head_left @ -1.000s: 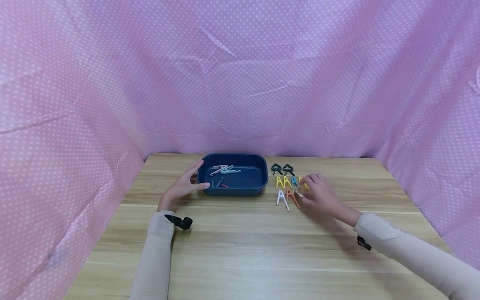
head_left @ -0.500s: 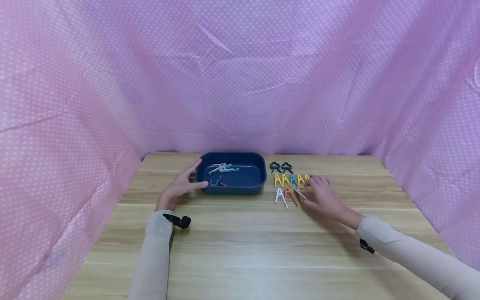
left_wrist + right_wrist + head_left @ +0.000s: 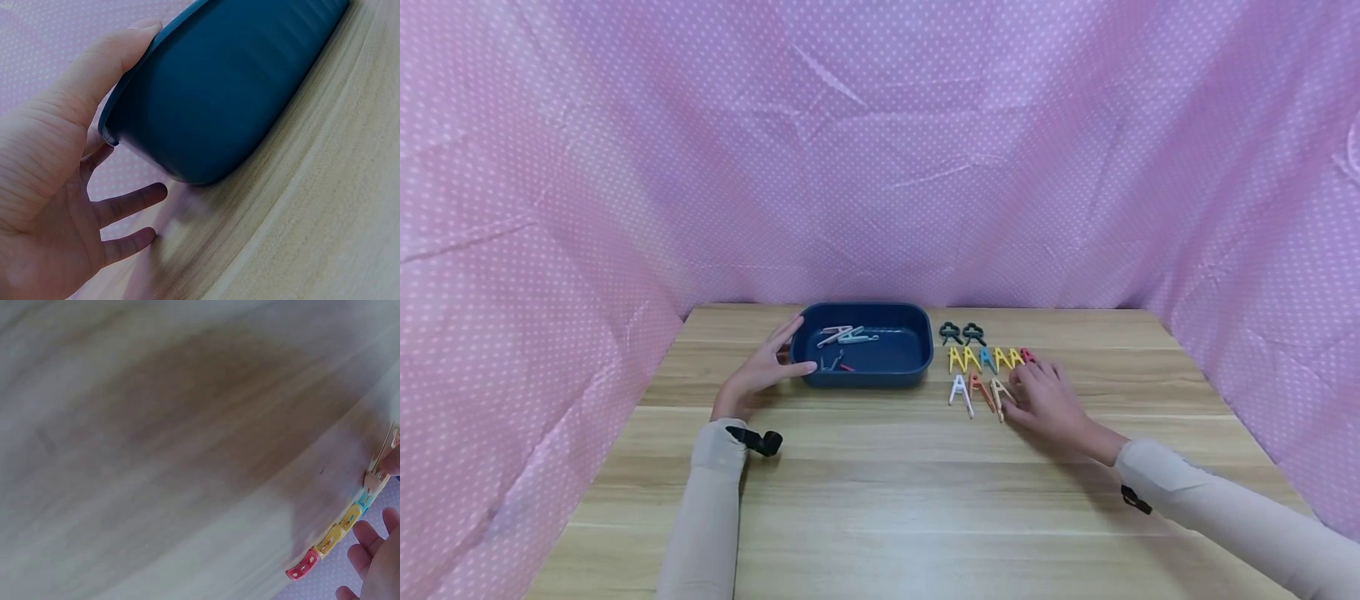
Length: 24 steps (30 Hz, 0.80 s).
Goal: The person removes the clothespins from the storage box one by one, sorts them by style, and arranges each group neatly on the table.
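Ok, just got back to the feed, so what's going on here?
A person has their left hand against the left end of a navy basin, thumb on its rim; a few clips lie inside. Their right hand is at the beige clip, at the right end of the nearest row, beside an orange clip and a white clip. Whether it grips the clip, I can't tell. Behind are a colored row and two dark clips.

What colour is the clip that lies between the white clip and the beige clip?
Orange; this clip shows best in the head view.
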Available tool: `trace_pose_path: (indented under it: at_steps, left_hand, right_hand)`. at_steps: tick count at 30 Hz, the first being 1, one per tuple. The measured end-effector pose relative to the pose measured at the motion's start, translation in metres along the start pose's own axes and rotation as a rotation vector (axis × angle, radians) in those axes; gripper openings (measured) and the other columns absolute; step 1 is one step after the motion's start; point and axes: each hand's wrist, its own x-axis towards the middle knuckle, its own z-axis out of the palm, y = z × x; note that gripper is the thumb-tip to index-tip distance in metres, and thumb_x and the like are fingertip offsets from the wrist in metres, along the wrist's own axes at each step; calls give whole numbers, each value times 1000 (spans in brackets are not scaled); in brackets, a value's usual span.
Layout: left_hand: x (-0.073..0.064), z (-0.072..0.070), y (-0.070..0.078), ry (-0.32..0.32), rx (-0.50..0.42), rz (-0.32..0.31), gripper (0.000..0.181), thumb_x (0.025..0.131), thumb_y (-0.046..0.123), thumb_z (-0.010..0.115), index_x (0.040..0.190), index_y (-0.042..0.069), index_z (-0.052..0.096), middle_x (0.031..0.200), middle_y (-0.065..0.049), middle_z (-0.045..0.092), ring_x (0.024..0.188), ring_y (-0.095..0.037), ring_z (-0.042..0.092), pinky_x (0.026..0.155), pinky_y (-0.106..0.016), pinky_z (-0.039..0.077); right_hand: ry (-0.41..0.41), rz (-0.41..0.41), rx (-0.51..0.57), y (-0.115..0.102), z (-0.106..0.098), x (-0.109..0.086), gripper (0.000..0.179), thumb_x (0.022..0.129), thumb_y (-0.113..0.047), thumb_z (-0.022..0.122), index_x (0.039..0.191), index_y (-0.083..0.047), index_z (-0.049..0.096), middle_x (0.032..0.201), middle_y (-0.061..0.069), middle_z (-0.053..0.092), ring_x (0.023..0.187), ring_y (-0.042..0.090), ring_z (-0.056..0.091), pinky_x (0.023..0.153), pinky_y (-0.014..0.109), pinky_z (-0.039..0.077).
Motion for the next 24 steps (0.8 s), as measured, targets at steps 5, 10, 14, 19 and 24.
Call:
trace_pose_path:
  at_steps: [5,10,14,19,24]
  left_hand:
    - [-1,-1,2,-1,-7,0,96,94,38,74,165,34,10,173,-2,-3,152,-44,25,120,-65,28]
    - [-1,0,2,-1,3,-1,97,93,39,75,165,33,11,173,0,-2,152,-43,26,120,-63,29]
    - [-1,-1,1,1,-2,-6,97,92,40,76,165,33,12,173,3,-1,152,-40,27,121,-61,29]
    - [0,-1,2,3,-6,0,97,92,41,76,165,33,13,173,3,-1,152,-40,26,121,-61,29]
    - [1,-1,2,-5,7,15,99,92,40,76,165,31,10,174,0,-2,153,-40,25,121,-61,29]
  right_hand:
    - [-22,1,-3,-1,-1,0,21,86,-24,77,84,-14,59,93,5,61,98,31,56,100,58,38]
    - [-35,6,-10,-1,-1,1,20,86,-19,76,76,-15,59,96,9,64,99,32,56,100,61,38]
    - [-33,11,-12,-1,0,2,17,86,-16,75,77,-13,62,92,7,63,96,30,55,99,61,39]
    - [-18,30,-36,-2,1,4,16,85,-17,75,76,-11,64,91,8,64,95,31,56,98,62,40]
    - [-37,85,-43,-4,3,5,20,87,-19,74,72,-13,61,97,13,67,99,35,58,99,61,39]
